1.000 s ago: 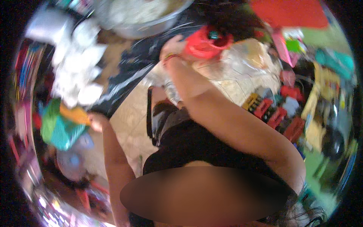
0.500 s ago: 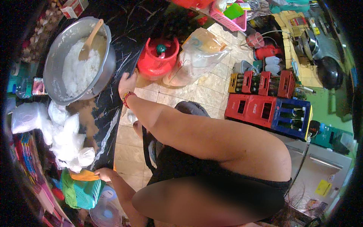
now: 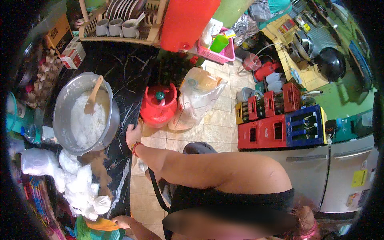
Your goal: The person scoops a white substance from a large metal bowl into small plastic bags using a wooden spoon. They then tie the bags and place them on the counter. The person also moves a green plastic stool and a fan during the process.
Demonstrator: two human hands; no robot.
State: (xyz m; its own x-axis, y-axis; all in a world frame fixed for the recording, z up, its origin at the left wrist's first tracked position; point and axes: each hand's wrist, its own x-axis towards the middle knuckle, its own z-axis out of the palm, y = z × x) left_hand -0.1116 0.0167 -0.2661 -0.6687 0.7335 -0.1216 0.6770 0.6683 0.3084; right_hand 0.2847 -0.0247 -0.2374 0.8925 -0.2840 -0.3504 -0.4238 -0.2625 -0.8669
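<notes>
A: Starting nearest: your left hand point(image 3: 123, 221) is at the near end of the long black marble-patterned desk point(image 3: 108, 60), right by a flat orange piece of cloth or plastic point(image 3: 100, 224). Are you pinching that?

B: Can't tell tbh. Your fingers meet its end, but whether they're closed on it or just leaning there is hidden. Just past it there's a heap of knotted white plastic bags point(image 3: 78, 182), so I'd call those tied up and done.

A: And your right hand point(image 3: 134, 135)? It's on the desk's long edge with nothing visible in it. Fingers look loosely bent, but I can't tell how far apart they are.

B: Yep, well clear of the big round grey metal pot point(image 3: 114, 122) on the desk. The white grainy stuff point(image 3: 88, 126) inside looks like what's left, with a pale wooden paddle point(image 3: 96, 92) standing in it, nobody's hand on it.

A: Farthest out, you've got a beige dish rack point(image 3: 154, 37) with grey mugs point(image 3: 116, 28) at the desk's far end.
</notes>
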